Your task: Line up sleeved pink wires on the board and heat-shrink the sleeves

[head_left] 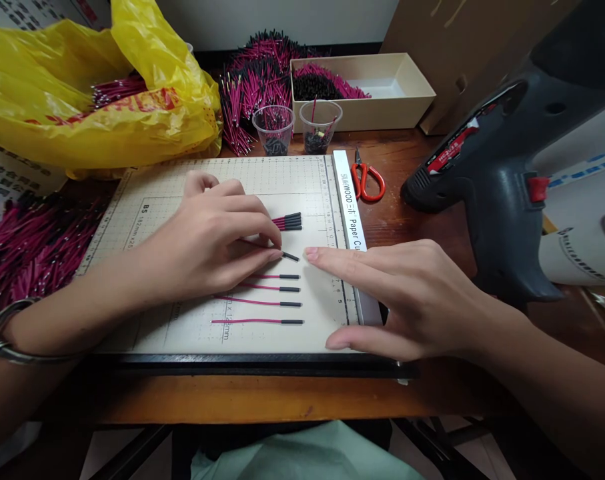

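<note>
My left hand [222,233] pinches a thin magenta wire whose black sleeved end [291,256] sticks out past the thumb and forefinger. Across from it, my right hand [407,293] has its forefinger stretched toward that black tip, a small gap apart, with the thumb spread below and nothing held. Under both hands lies a cream paper cutter board [317,340] with printed grid lines. Several single wires with black ends [262,303] lie in a spaced column below my left hand. Just above the pinched wire, a small bundle of black-ended wires [292,221] is partly hidden by my fingers.
Behind the board stand two clear plastic cups [273,127] and a cardboard tray [387,110] of wires. Red-handled scissors [367,181] and a dark heat gun [492,167] are at right. A yellow plastic bag [147,133] and a wire pile [37,247] are at left.
</note>
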`<action>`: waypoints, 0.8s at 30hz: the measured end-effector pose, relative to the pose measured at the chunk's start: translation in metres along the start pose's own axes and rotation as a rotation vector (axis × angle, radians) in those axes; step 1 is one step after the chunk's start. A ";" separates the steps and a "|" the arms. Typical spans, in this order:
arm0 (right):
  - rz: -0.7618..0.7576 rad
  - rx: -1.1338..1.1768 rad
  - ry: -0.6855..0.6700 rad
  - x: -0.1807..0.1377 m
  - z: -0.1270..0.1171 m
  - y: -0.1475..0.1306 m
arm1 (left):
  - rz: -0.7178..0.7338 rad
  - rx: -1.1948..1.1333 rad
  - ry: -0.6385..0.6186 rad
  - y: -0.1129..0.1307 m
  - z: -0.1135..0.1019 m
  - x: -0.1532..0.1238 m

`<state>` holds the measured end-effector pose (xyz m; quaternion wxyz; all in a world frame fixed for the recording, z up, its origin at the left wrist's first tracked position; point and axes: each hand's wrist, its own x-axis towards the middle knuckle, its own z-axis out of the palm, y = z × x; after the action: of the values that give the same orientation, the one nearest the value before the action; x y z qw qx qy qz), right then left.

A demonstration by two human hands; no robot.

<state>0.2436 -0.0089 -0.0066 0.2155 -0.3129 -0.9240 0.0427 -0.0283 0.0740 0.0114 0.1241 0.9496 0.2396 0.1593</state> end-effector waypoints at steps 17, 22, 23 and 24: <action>-0.035 -0.002 -0.045 -0.002 0.002 0.000 | 0.015 -0.051 -0.025 -0.002 0.004 -0.006; -0.028 0.000 -0.052 -0.001 0.001 -0.001 | 0.023 -0.045 0.018 -0.002 0.006 -0.005; -0.028 -0.002 -0.053 -0.001 0.001 -0.001 | 0.021 -0.043 0.023 -0.002 0.006 -0.005; -0.029 -0.005 -0.053 0.000 0.001 -0.001 | 0.015 -0.040 0.020 -0.002 0.007 -0.005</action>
<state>0.2429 -0.0103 -0.0070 0.1906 -0.2988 -0.9340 0.0457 -0.0306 0.0725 0.0036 0.1395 0.9472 0.2303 0.1744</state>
